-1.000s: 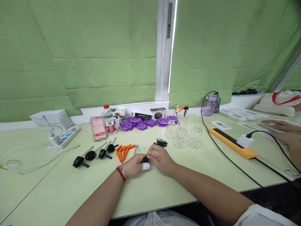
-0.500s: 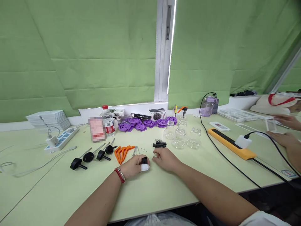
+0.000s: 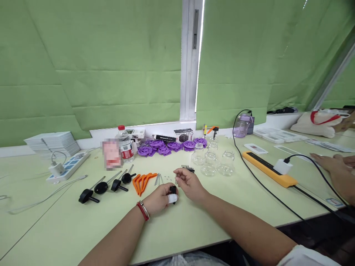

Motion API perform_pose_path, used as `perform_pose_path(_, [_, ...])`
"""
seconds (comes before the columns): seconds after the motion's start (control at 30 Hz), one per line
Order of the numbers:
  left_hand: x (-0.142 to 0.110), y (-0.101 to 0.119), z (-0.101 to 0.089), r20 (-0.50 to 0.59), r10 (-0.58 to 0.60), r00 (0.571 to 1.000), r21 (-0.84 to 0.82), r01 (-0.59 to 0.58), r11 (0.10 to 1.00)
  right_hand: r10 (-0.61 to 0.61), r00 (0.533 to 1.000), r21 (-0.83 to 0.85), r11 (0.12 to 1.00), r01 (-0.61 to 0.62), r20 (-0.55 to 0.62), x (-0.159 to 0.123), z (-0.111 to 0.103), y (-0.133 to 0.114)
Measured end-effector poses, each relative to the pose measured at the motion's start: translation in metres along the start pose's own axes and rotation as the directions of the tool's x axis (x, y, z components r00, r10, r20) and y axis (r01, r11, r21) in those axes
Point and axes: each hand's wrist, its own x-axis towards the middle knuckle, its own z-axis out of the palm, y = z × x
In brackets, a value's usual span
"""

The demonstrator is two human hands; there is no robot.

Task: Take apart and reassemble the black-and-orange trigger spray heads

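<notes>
My left hand (image 3: 159, 198), white tape around its thumb, is closed on a small black plastic part (image 3: 173, 189) just above the table. Close by on the right, my right hand (image 3: 191, 186) pinches a small metal spring (image 3: 176, 180), held upright near the black part. Beyond the right hand lie more springs (image 3: 186, 167) and black pieces (image 3: 190, 170), partly hidden by the fingers. Several metal rods (image 3: 157, 179) and tiny nuts (image 3: 168, 178) rest past my left hand, beside orange handles (image 3: 143, 181).
Black lidded cranks with rods (image 3: 86, 195) lie at left. Glass jars (image 3: 208, 167) stand right of centre, purple plastic parts (image 3: 174, 146) and a water bottle (image 3: 127, 147) behind. A yellow power strip (image 3: 266, 171) with black cables sits at right, near another person's hands (image 3: 330, 164).
My right hand has lifted slightly and moved left, now with a spring between its fingers. The black part in my left hand has turned more upright. The other person's hands have shifted.
</notes>
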Motion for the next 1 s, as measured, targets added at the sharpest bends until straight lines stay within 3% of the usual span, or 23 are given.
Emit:
perform_pose_path(0.33, [0.002, -0.003, 0.001, 0.014, 0.023, 1.0, -0.04, -0.022, 0.999, 0.045, 0.994, 0.024, 0.999, -0.048, 0.102, -0.01, 0.003, -0.009])
perform_pose_path(0.43, [0.001, 0.0, -0.003, 0.017, 0.003, 1.0, -0.094, -0.001, 0.996, -0.017, 0.987, -0.055, 0.998, 0.026, 0.162, -0.012, 0.001, -0.01])
perform_pose_path(0.53, [-0.003, 0.005, -0.01, 0.03, -0.026, 0.999, -0.195, 0.031, 0.98, -0.065, 0.952, -0.113, 0.988, 0.103, 0.299, -0.014, -0.002, -0.012])
perform_pose_path(0.67, [-0.01, 0.009, -0.019, 0.06, -0.086, 0.994, -0.247, 0.099, 0.964, -0.008, 0.894, -0.215, 0.97, 0.116, 0.449, -0.015, -0.002, -0.014])
perform_pose_path(0.87, [-0.017, 0.015, -0.026, 0.095, -0.168, 0.981, -0.206, 0.184, 0.961, 0.032, 0.945, -0.356, 0.93, 0.091, 0.325, -0.019, 0.018, -0.013])
perform_pose_path(1.0, [-0.02, 0.019, -0.029, 0.064, -0.22, 0.973, -0.208, 0.229, 0.951, 0.044, 0.951, -0.419, 0.903, 0.093, 0.306, -0.018, 0.028, -0.012])
